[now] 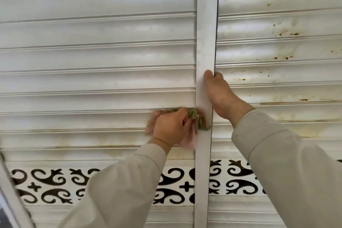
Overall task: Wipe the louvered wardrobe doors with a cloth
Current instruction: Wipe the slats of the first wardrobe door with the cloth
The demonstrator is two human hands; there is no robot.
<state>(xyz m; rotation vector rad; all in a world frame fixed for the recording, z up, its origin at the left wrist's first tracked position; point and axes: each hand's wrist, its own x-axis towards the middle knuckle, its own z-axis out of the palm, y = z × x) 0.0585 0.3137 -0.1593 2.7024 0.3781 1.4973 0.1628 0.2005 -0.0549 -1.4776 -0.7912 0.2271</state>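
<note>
One hand [171, 126] grips crumpled cloth [196, 116] (ridged slats [92, 102]).

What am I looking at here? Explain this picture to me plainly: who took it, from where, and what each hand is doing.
There is no machine here. A person wears a camera on the head, so this one picture looks forward over their own arms at white slatted wardrobe doors.

The left hand grips a bunched cloth, pink and green, and holds it against a slat of the left door, right beside the upright strip where the doors meet. The right hand holds the edge of that strip, with its fingers curled into the gap, as if steadying the door.

The right door shows brown spots and yellowish stains. Below the hands runs a band of dark scroll pattern.
</note>
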